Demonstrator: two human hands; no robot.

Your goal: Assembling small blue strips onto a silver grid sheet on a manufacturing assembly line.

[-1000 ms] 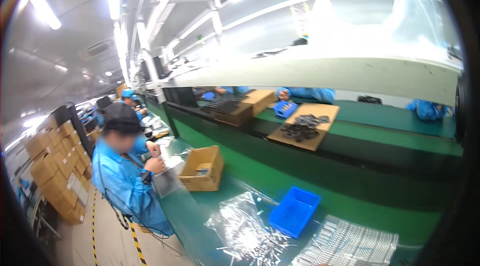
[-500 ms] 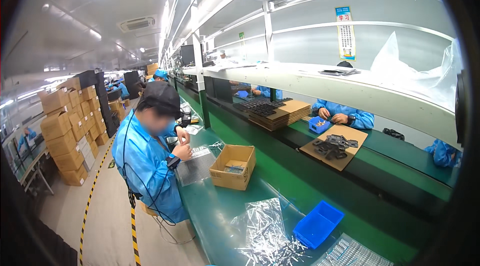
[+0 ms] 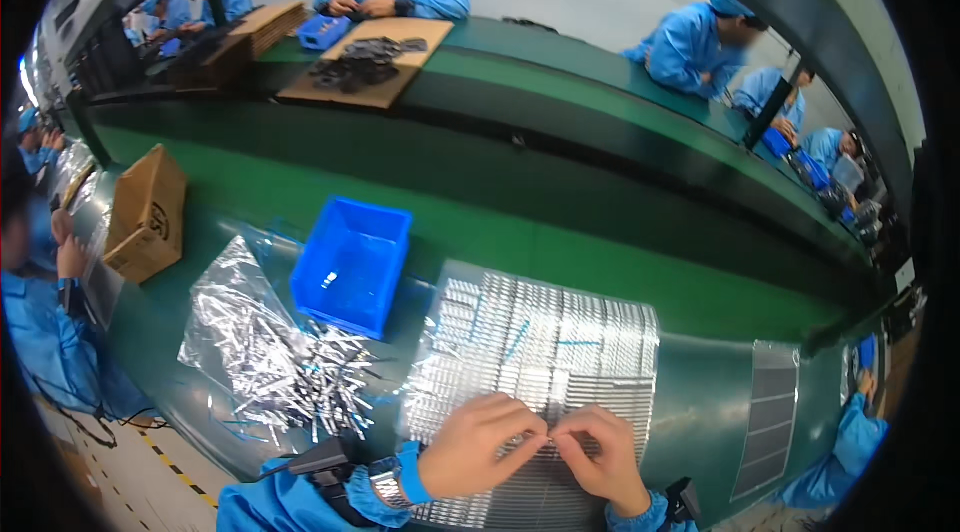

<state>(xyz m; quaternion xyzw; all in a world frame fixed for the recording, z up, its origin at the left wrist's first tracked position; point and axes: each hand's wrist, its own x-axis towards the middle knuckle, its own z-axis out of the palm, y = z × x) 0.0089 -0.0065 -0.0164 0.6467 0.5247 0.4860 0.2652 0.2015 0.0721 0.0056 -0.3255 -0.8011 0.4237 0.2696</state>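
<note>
My left hand [image 3: 488, 448] and my right hand [image 3: 602, 454] meet fingertip to fingertip above a flat sheet [image 3: 610, 352] covered with rows of small silvery pieces. Both are closed in a pinch. Whatever sits between the fingertips is too small to make out. A few thin blue strips lie across the rows. To the left, many loose silvery strips [image 3: 335, 382] spill from a clear plastic bag [image 3: 225, 307]. Behind them stands a blue plastic bin [image 3: 350, 267], with a small bright spot inside.
An open cardboard box [image 3: 150, 217] stands at the left, near a co-worker's blue sleeve [image 3: 50, 327]. Another gridded sheet [image 3: 770, 422] lies at the right. Across the green belt [image 3: 500, 212], co-workers sit by a cardboard sheet [image 3: 375, 92] bearing black parts [image 3: 365, 64].
My view has swung down and right from the neighbouring co-worker to the bench before me. Both my hands have come into view, pinched together over the sheet.
</note>
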